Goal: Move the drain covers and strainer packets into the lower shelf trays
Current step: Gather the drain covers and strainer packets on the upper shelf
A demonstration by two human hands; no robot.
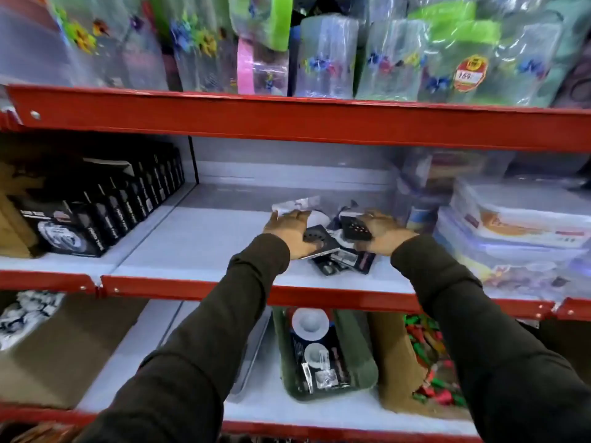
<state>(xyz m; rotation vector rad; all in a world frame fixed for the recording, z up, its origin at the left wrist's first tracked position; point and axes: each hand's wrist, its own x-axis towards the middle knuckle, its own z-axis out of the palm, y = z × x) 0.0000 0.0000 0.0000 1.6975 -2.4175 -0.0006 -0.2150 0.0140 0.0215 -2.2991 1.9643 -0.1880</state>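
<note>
A small pile of black drain covers (319,243) and strainer packets (343,262) lies on the white middle shelf (192,244). My left hand (287,230) rests on the pile's left side, fingers spread over a square black drain cover. My right hand (380,230) is on the right side, gripping another black perforated drain cover (355,231). A clear packet (295,204) lies just behind the pile. On the lower shelf, a dark green tray (355,353) holds strainer packets (315,346) with white round strainers. A grey tray (252,353) sits left of it, partly hidden by my left sleeve.
Black boxes (96,212) stand in a row at the middle shelf's left. Stacked clear plastic containers (511,238) crowd its right. A brown box of red and green items (425,362) stands right of the green tray. Red shelf rails (287,123) run across the front edges.
</note>
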